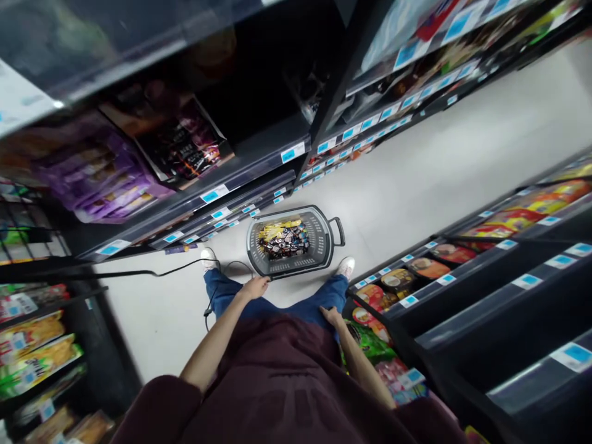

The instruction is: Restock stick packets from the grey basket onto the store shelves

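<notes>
A grey basket (319, 246) sits low between my feet, with yellow and dark small packets (284, 240) inside. Its handle (340, 232) sticks out on the right. At the basket's near left edge is my left hand (256, 287), its fingers closed around the rim. My right hand (329, 314) hangs by my right thigh, near the blue jeans (319, 303), away from the basket. The fingers of that hand are small in view, and the thumb side stands a little apart from them.
Dark shelves (259, 163) with purple packs (106, 179) rise ahead on the left. More shelves (430, 296) with red and yellow packs stand on the right. A thin black cable (180, 267) crosses at left. Pale floor (402, 179) runs to the upper right.
</notes>
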Demonstrator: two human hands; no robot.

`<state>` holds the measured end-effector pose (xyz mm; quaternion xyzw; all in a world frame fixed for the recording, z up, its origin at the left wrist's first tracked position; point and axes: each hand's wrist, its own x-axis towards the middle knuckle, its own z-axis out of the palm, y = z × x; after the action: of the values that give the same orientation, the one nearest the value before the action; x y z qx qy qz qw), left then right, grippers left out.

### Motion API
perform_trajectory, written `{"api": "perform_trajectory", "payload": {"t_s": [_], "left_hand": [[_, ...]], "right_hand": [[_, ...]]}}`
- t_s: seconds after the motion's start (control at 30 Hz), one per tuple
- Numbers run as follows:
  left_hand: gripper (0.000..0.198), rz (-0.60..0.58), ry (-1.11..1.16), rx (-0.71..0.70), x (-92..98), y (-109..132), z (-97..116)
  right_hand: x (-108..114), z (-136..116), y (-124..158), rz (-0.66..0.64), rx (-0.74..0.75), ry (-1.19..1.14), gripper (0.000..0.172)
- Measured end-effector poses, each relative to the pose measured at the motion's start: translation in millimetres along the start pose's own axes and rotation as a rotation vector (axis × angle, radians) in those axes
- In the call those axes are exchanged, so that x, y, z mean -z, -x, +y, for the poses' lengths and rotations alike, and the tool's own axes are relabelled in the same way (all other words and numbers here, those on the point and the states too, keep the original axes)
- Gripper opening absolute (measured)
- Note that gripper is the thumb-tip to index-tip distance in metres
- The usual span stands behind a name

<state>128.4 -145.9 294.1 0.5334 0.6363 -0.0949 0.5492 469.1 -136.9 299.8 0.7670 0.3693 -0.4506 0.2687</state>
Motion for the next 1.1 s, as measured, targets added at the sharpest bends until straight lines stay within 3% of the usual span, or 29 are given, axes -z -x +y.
{"api": "perform_trajectory", "payload": {"t_s": [0.13,0.23,0.37,0.5,0.67,0.8,0.93,1.1], "left_hand": [[0.034,-0.056,-0.016,0.053,-19.8,-47.9,12.8],[0.034,-0.07,0.003,0.054,-34.3,-69.9,19.4],[0.035,-0.079,0.04,0.039,-47.7,-79.1,20.5],[0.034,-0.107,0.049,0.1,-49.4,-73.5,5.4],[0.034,-0.13,0.08,0.193,-38.5,-68.5,-21.2],[0.034,-0.137,0.106,0.217,-22.0,-72.8,-27.5],[0.032,-0.156,0.085,0.219,1.8,-84.9,-15.1],[0.033,-0.159,0.028,0.19,32.8,-112.4,20.4]], "right_hand": [[-11.1,10.2,-25.8,-0.057,-0.169,0.002,0.041],[-19.3,18.7,-40.6,-0.064,-0.251,-0.011,0.043],[-27.3,26.1,-54.9,-0.063,-0.321,-0.028,0.046],[-28.7,27.8,-65.6,-0.073,-0.374,-0.031,0.051],[-19.4,19.9,-79.7,-0.1,-0.389,-0.036,0.069],[-9.6,0.1,-91.3,-0.098,-0.379,-0.067,0.104],[6.8,-18.7,-100.6,-0.061,-0.383,-0.119,0.112],[38.5,-27.3,-110.4,-0.008,-0.416,-0.152,0.114]]}}
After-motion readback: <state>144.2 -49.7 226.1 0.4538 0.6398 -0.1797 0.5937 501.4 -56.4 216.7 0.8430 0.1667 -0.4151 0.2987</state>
